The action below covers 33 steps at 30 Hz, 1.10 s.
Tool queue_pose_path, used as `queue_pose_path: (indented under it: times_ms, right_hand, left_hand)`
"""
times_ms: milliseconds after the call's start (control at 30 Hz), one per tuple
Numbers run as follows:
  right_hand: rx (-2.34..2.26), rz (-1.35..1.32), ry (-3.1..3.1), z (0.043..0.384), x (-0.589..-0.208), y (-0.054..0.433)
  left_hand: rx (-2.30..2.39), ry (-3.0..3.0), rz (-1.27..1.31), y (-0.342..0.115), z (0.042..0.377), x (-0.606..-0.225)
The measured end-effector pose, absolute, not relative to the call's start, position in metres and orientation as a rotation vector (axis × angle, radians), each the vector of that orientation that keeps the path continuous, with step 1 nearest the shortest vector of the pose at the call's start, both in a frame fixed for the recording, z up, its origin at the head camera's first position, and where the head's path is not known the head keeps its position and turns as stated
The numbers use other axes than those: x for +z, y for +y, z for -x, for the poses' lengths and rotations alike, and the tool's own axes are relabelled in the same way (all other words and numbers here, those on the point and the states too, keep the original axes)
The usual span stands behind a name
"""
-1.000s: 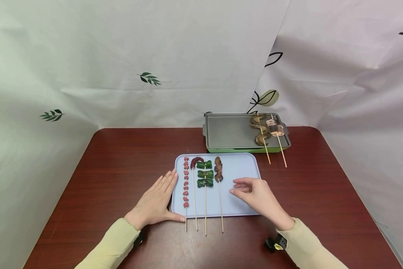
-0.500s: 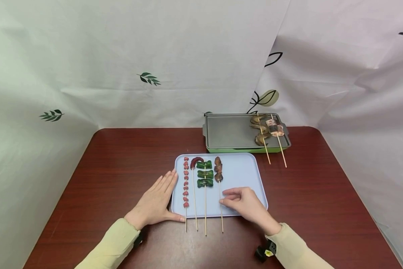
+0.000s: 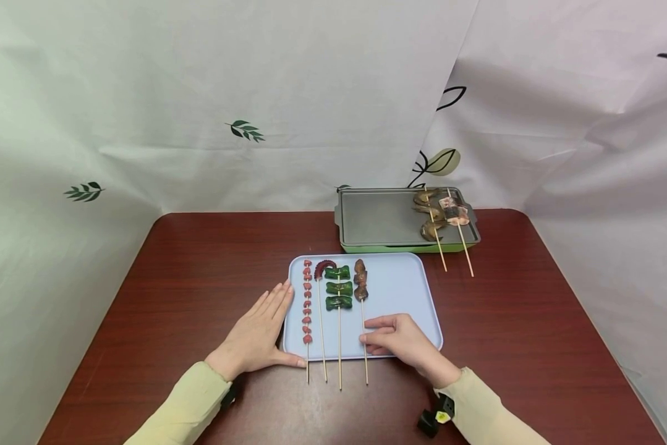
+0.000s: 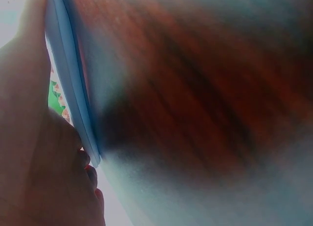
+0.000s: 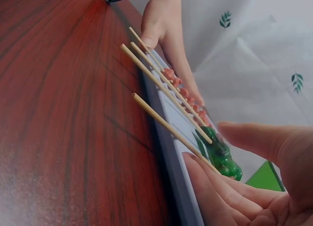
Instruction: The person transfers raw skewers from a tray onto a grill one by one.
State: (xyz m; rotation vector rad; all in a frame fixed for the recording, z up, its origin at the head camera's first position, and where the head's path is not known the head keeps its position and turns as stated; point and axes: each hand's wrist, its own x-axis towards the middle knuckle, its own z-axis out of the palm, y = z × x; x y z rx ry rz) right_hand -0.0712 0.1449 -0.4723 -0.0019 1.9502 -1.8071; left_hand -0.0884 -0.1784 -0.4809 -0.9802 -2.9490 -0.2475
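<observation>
In the head view, my left hand [image 3: 258, 334] lies flat with its fingers at the left edge of the light blue tray [image 3: 402, 284] and its thumb at the front left corner. My right hand [image 3: 402, 343] is over the front of the tray, its fingertips at the bare stick of the brown meat skewer [image 3: 360, 281]. In the right wrist view a gap shows between its thumb and fingers [image 5: 208, 184], with the stick between them. To the left lie a green pepper skewer [image 3: 339, 288], a dark red tentacle skewer [image 3: 326, 266] and a skewer of small red pieces [image 3: 308, 312].
Behind the tray stands a grey grill pan [image 3: 378, 216] with a green base. On its right side rest a mushroom-like brown skewer [image 3: 432, 230] and a fish-piece skewer [image 3: 454, 213], sticks overhanging the front. The dark red table [image 3: 199, 266] meets a white cloth backdrop.
My right hand has moved left and toward the front of the tray, reaching the brown meat skewer's stick. The left hand and the skewers stay essentially where they were.
</observation>
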Motion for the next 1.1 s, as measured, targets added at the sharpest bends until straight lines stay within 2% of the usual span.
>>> queue_pose_path:
  times_ms: [567, 1100]
  right_hand:
    - [-1.715, 0.058, 2.122, 0.068, -0.473, 0.146]
    - [-1.817, 0.031, 2.011, 0.066, -0.471, 0.165]
  left_hand:
    - [-0.252, -2.939, 0.983, -0.179, 0.088, -0.48]
    - [-0.256, -2.954, 0.978, -0.178, 0.089, -0.482]
